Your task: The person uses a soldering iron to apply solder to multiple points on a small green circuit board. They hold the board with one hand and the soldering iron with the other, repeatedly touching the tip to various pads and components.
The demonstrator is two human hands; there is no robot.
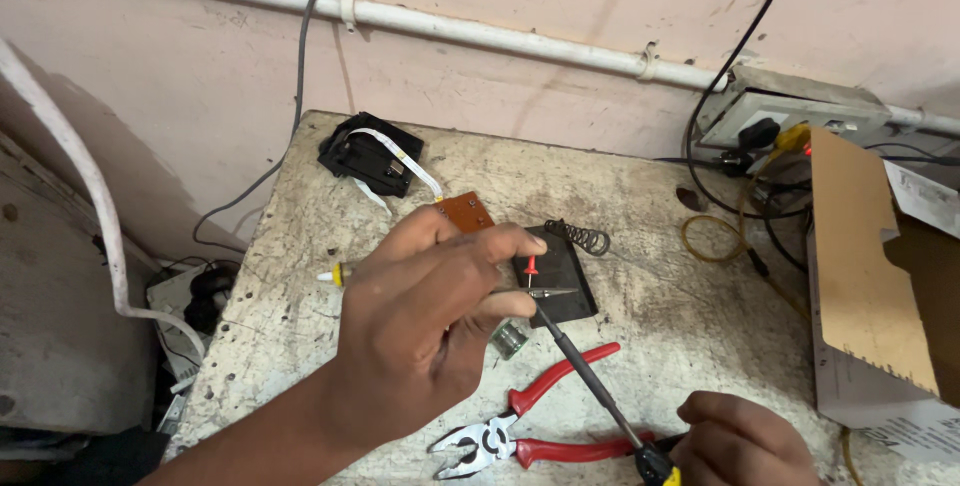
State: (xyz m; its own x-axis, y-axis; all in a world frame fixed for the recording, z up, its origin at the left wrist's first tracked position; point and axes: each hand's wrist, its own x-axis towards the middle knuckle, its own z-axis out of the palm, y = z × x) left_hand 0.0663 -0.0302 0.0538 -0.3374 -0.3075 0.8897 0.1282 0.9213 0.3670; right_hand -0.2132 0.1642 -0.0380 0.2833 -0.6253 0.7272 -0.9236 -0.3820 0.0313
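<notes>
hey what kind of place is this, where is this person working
Probably a small electronics repair bench. The right hand holds a thin black-handled soldering iron above a scuffed, stained worktop; red-handled pliers lie nearby, and tangled cables run to a wall socket box.

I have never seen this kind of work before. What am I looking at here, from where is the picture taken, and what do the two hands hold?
The picture comes from a camera on the person's head, looking down at a worn workbench. The left hand is raised and pinches a small red part between thumb and finger. The right hand, at the bottom edge, grips the handle of a soldering iron, whose tip points at that part. On the bench lie red-handled pliers, a black flat piece, a brown circuit board and a black part with a white ribbon. Cables and a wall socket are at the right.
</notes>
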